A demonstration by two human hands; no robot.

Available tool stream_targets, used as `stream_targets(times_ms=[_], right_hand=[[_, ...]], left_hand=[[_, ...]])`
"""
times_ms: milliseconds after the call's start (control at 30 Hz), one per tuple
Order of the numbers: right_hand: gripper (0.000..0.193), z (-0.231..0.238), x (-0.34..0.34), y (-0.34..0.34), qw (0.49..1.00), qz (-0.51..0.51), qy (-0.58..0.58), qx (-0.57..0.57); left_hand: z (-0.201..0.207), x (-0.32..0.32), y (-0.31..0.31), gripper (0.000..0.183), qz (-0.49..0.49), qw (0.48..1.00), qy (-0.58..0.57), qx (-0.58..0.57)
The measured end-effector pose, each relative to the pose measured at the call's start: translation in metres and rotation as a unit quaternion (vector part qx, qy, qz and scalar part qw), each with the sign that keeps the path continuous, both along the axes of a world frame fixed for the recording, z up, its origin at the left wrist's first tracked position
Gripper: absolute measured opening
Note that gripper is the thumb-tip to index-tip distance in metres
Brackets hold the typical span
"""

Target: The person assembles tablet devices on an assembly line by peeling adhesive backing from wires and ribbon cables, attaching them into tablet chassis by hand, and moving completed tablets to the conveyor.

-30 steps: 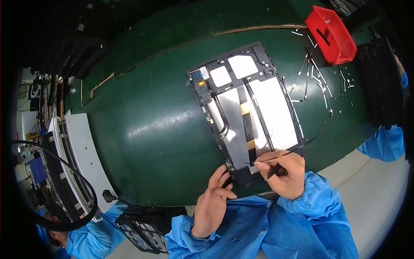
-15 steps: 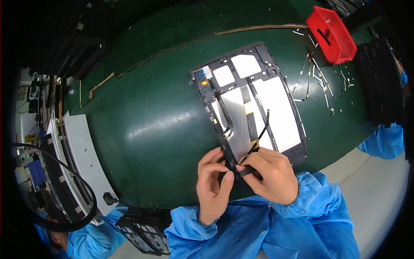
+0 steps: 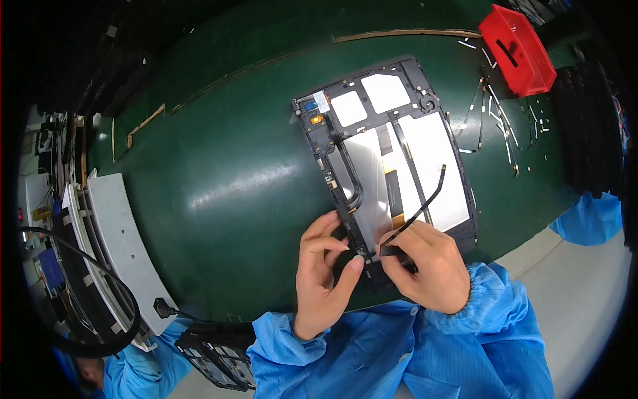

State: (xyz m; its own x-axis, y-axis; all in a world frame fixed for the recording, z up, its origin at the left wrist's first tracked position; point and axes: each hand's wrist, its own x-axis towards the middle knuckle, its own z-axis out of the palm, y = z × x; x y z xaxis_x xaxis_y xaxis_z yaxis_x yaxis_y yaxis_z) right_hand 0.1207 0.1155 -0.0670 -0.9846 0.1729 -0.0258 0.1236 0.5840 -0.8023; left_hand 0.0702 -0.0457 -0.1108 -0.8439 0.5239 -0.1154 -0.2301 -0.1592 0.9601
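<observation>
An opened tablet housing [image 3: 454, 238] lies tilted on the green table, its dark frame around white and silvery panels. Along its left side runs a row of small parts, with a black ribbon cable [image 3: 350, 166] curving beside them. My right hand [image 3: 428, 266] is closed over the near end, pinching a thin black flex cable [image 3: 432, 198] whose free end sticks up over the white panel. Something dark shows under its fingers; I cannot make out what. At the near left corner my left hand [image 3: 325, 276] is curled, fingertips and thumb against the housing's edge.
A red bin [image 3: 522, 56] stands at the far right, with several loose strips [image 3: 495, 116] scattered before it. Dark stacked panels [image 3: 581, 130] rise at the right. White curved panels [image 3: 119, 233] and a black cable [image 3: 129, 286] are at the left. Co-workers' blue sleeves [image 3: 591, 219] show nearby.
My right hand has moved slightly right, and the flex cable's free end has swung right with it. My left thumb has shifted a little. The view has moved slightly.
</observation>
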Motion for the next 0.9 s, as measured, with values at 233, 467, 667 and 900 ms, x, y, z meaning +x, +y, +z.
stream_targets(times_ms=[233,467,667,900], right_hand=[[0.015,0.0035,-0.0005,0.0029,0.999,-0.007,-0.035,-0.028],[0.016,0.0002,-0.0004,0.0025,1.000,0.010,-0.011,-0.018],[0.017,-0.0002,-0.0009,0.0044,0.999,0.034,-0.006,-0.015],[0.017,0.0067,-0.0007,0.0065,0.998,0.023,-0.041,-0.032]], left_hand=[[0.0001,0.0020,0.0033,0.024,0.007,0.999,0.027,-0.025],[0.0044,0.0019,0.0011,0.020,0.015,0.999,-0.007,-0.031],[0.0019,0.0024,0.0025,0.022,0.014,0.999,0.011,-0.032],[0.0017,0.0028,0.0017,0.023,0.014,0.999,0.015,-0.028]])
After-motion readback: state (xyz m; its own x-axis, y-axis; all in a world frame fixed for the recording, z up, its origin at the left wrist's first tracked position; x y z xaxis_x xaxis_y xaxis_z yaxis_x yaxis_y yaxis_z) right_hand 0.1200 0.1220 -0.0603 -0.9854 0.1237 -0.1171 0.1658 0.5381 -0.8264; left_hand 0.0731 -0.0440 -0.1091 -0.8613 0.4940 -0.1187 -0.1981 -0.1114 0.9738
